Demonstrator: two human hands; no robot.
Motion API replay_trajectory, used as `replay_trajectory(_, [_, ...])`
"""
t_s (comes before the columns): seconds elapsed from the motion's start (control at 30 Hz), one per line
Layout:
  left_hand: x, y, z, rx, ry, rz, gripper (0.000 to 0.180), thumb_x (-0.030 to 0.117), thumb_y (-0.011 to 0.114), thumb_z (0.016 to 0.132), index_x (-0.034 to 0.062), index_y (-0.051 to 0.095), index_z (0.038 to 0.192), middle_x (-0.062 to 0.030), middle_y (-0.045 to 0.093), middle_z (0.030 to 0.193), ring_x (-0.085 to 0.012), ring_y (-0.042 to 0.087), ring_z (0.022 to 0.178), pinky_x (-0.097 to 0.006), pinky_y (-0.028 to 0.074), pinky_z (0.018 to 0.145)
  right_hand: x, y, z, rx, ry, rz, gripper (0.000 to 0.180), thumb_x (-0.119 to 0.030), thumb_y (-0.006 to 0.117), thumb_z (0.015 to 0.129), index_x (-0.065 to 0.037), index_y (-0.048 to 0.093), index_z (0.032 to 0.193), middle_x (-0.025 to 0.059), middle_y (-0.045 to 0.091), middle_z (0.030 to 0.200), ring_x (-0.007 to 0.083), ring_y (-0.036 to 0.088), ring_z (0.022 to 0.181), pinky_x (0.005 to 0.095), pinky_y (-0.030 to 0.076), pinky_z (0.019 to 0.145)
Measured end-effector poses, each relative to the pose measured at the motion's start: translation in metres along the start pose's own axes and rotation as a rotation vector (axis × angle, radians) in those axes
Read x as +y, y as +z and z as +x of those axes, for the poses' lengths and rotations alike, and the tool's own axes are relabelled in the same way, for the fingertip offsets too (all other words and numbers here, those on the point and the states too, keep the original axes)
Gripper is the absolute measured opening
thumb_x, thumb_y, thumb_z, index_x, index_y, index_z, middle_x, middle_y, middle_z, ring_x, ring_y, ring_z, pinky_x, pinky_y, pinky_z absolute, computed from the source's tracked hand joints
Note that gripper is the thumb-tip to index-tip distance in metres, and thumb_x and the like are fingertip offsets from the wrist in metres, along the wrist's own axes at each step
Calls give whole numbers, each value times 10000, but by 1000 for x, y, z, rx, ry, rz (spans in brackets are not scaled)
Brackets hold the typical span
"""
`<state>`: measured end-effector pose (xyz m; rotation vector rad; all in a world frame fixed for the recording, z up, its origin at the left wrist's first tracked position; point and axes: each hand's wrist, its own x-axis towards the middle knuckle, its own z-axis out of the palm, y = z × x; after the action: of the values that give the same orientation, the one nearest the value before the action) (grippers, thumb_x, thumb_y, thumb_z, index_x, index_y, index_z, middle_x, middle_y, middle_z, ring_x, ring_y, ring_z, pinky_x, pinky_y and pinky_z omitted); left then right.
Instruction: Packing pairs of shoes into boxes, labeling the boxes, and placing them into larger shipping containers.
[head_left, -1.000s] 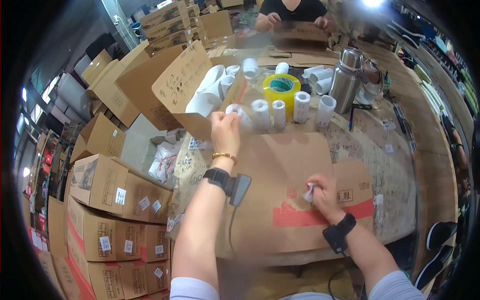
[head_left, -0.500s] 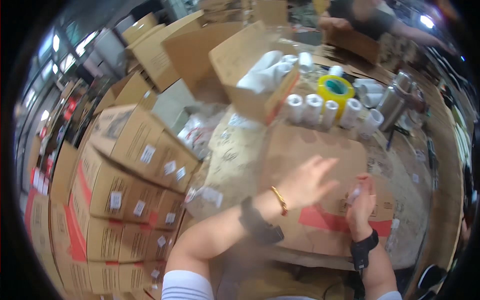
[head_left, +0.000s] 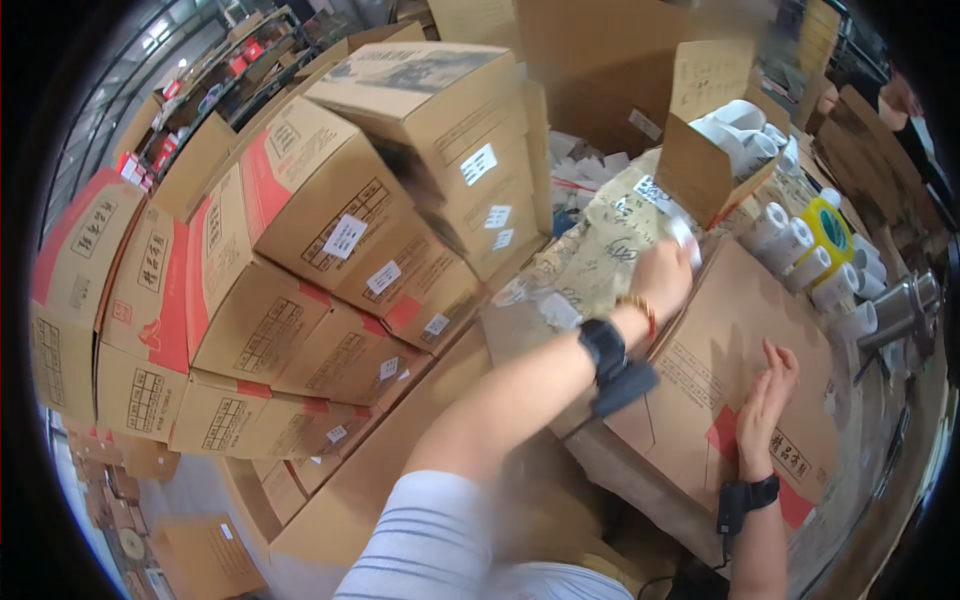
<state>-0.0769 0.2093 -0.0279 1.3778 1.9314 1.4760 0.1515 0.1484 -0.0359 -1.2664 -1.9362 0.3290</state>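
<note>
On the worn, ink-scribbled table (head_left: pixel 600 225), head view: a flattened cardboard carton (head_left: pixel 790 310), brown and matte, with straight creases and red printing, lies toward the right. Right hand (head_left: pixel 766 410) is over it with its grip apart, fingers extended, palm edge apparently bearing on the card near the red. Left hand (head_left: pixel 663 275) is by the carton's left edge, fingers curled at a small white piece (head_left: pixel 684 238), rounded but motion-blurred; cannot tell whether that grip is clamped on it or merely beside it. Step in hand, as judged: right side steadies the card while the left deals with the white piece. Next move seems to call for a flat, supported card and a controlled left grip, since thin board may flex. Other materials: white paper rolls (head_left: pixel 808 268), hollow-cored cylinders, in a row beyond the card; a glossy yellow tape roll (head_left: pixel 830 234) behind them; at left, stacked box-shaped corrugated cartons (head_left: pixel 310 235) bearing white rectangular labels (head_left: pixel 345 237).
</note>
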Motion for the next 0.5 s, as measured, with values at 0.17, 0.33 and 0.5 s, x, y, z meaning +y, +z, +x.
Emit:
replay_trajectory(0.17, [-59, -7, 104, 192, -523, -661, 603, 377, 594, 864, -72, 461, 1243, -296, 612, 1032, -395, 632, 872, -424, 484, 817, -4, 0, 2, -110, -46, -119, 255, -182, 428, 950, -38, 573, 1102, 138, 470, 1173, 282, 383, 1169, 385, 259, 1027])
replay_trajectory(0.33, [-84, 21, 86, 266, -219, -389, 987, 202, 665, 832, -75, -79, 1419, -280, 253, 1444, -342, 300, 1330, -344, 250, 1090, 7, -6, 1, 8, 5, -35, 175, -103, 507, 882, -25, 600, 1008, 134, 494, 1114, 279, 430, 1104, 379, 320, 975])
replay_trajectory(0.5, [-59, -35, -30, -245, 191, -71, 665, 172, 679, 800, 33, 381, 1377, -175, 403, 1360, -290, 406, 1250, -379, 363, 1007, 4, 3, 13, -102, 32, 67, 237, -132, 612, 803, -77, 601, 1034, 136, 458, 1147, 310, 420, 1089, 407, 330, 954])
